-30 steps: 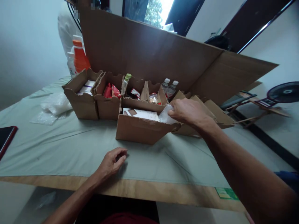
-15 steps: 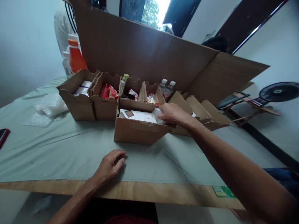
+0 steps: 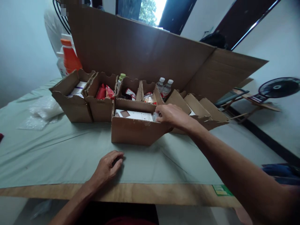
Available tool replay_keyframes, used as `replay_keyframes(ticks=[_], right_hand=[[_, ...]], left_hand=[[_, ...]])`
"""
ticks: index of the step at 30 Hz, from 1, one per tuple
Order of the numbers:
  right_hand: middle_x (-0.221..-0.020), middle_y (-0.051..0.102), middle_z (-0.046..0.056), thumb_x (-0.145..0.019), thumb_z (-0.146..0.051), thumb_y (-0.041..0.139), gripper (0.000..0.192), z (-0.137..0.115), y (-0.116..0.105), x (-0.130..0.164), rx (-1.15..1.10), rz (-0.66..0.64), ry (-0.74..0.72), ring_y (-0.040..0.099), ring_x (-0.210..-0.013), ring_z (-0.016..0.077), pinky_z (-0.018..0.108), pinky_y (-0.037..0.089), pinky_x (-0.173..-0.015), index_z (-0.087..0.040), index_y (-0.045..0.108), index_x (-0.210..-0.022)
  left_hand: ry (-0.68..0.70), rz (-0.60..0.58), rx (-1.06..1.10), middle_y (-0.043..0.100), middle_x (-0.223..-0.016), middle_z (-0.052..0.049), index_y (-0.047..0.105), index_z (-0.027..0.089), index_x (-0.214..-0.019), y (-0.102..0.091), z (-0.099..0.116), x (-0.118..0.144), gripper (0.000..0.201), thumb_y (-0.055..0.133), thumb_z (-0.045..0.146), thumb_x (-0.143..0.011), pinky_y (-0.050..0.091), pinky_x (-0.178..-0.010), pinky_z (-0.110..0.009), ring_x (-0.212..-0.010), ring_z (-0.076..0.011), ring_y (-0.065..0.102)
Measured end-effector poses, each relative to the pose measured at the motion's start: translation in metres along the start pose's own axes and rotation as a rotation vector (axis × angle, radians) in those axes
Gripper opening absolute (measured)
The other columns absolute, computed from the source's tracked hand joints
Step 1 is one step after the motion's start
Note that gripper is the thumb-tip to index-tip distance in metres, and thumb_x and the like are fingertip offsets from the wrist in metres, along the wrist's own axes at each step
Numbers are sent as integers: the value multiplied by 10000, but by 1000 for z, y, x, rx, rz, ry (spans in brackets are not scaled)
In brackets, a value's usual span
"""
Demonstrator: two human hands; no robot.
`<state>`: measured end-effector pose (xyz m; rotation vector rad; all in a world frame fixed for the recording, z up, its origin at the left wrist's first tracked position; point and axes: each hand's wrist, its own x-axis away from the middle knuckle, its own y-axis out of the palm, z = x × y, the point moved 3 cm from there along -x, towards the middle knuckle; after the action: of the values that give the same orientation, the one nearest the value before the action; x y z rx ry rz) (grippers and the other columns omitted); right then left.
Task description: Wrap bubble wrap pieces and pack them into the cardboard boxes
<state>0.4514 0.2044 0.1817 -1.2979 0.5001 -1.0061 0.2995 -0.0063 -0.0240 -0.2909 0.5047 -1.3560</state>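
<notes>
My right hand (image 3: pixel 172 115) reaches into the right end of the front cardboard box (image 3: pixel 133 131). Its fingers are closed on a piece of clear plastic wrap (image 3: pixel 155 117), which is mostly hidden by the hand and the box wall. Beside the wrap, inside the same box, lies a white carton (image 3: pixel 137 115) with a brown square on it. My left hand (image 3: pixel 109 165) rests on the green cloth (image 3: pixel 150 162) in front of the box. It holds nothing; its fingers are loosely bent, with the thumb apart.
Behind stand several cardboard bins (image 3: pixel 100 109) with red packets (image 3: pixel 105 91) and cartons. Clear bottles (image 3: pixel 167 89) and an orange bottle (image 3: pixel 70 57) stand near a tall cardboard panel (image 3: pixel 140 50). Bubble wrap (image 3: pixel 43 111) lies left. A black fan (image 3: pixel 278 87) is at right.
My right hand has pressed slightly lower into the box, and less of the clear plastic wrap shows. My left hand stays on the cloth. The view has shifted a little.
</notes>
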Motion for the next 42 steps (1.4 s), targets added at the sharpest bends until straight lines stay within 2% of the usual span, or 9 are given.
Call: replay_keyframes(ticks=[5, 13, 18, 21, 24, 27, 31, 36, 42], right_hand=[[-870, 777, 85, -791, -186, 649, 167, 0, 11, -17, -45, -118, -102, 673, -755, 188, 264, 408, -619, -167, 788, -882], [-942, 787, 92, -806, -171, 606, 209, -2, 8, -13, -52, -104, -141, 678, -800, 199, 275, 394, -629, -181, 787, -910], [-940, 780, 38, -906, -333, 566, 227, 41, -6, 63, -377, 426, -18, 691, -816, 207, 304, 455, -715, -235, 763, -962], [-878, 769, 43, -907, -455, 580, 288, 59, 34, 105, -692, 641, 60, 673, -723, 194, 312, 476, -664, -224, 746, -954], [-991, 770, 79, -860, -453, 625, 377, 44, 96, 103, -931, 500, 55, 673, -726, 195, 301, 483, -598, -193, 695, -1124], [-1048, 741, 104, -826, -416, 644, 471, 12, 137, 75, -1016, 409, 18, 625, -682, 178, 333, 515, -650, -161, 621, -1222], [-996, 712, 107, -836, -413, 633, 428, -6, 154, 64, -1091, 497, 56, 643, -775, 218, 381, 547, -740, -169, 609, -1186], [-984, 687, 98, -847, -406, 665, 252, -11, 173, 134, -1062, 712, 137, 662, -928, 285, 469, 562, -862, -229, 620, -1021], [-1182, 677, 133, -870, -336, 629, 416, -79, 137, 136, -1084, 577, -213, 626, -1116, 322, 519, 532, -957, -250, 610, -1276]], left_hand=[[22, 11, -10, 776, -997, -91, 721, 196, -1025, 0, 0, 0, 238, 519, 294, -948, 583, -778, -339, -906, -224, 732], [34, 26, 12, 777, -972, -85, 725, 195, -1014, 3, -3, -1, 226, 542, 304, -938, 594, -803, -352, -900, -223, 742], [-46, 170, 48, 767, -1027, -82, 733, 211, -1039, -17, 5, 7, 240, 558, 350, -950, 601, -726, -318, -917, -222, 725], [-147, 350, 43, 724, -1212, -98, 691, 237, -1200, -41, 8, 8, 339, 621, 420, -924, 602, -722, -331, -976, -239, 701], [-157, 439, 105, 573, -1491, -120, 508, 276, -1463, -55, 11, -8, 631, 682, 450, -882, 558, -995, -457, -1260, -292, 617], [-126, 379, 183, 422, -1619, -146, 338, 270, -1571, -52, 16, -40, 863, 727, 444, -820, 434, -1149, -542, -1466, -337, 439], [-120, 256, 280, 539, -1488, -158, 357, 217, -1533, -25, 27, -61, 830, 699, 416, -804, 494, -1102, -490, -1343, -313, 560], [-108, 242, 252, 592, -1419, -115, 486, 236, -1402, -5, 33, 6, 591, 676, 363, -857, 468, -1149, -440, -1335, -283, 569], [-247, 524, 180, 605, -1402, -64, 518, 298, -1399, -84, 39, 65, 625, 766, 392, -833, 532, -1085, -401, -1297, -289, 594]])
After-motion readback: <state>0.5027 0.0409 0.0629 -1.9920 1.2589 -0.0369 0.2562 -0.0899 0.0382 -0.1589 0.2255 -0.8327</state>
